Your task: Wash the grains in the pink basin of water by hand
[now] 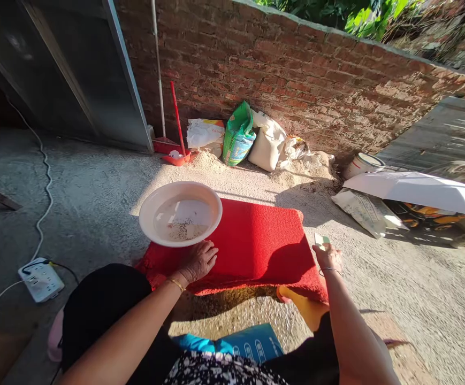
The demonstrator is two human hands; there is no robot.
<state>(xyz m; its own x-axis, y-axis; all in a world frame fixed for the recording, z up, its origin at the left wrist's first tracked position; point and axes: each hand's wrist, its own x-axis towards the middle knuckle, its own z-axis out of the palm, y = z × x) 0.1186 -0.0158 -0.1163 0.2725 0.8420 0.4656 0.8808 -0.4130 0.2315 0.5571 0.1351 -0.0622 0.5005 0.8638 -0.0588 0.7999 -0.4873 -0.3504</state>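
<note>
Two hands, head view: the left hand is over the left half of the mat, fingers loosely bent, slightly apart, gripping nothing visible; the right hand is at its right edge, fingers closed on a block.
Mat: red and shaggy, in front of the person; half sunlit, half shaded.
Basin: over the mat's far-left corner, holding what looks like water with dark specks; how firmly it sits cannot be told.
Block handling: a firm grip on its sides and a steadying left palm on the mat would probably serve best; the left wrist should stay clear of the basin's rim, lest it tip.
Writing: pale characters on the blue bag nearer than the mat, and lettering on the green sack beyond it, are too small to read; no brand is legible.
</note>
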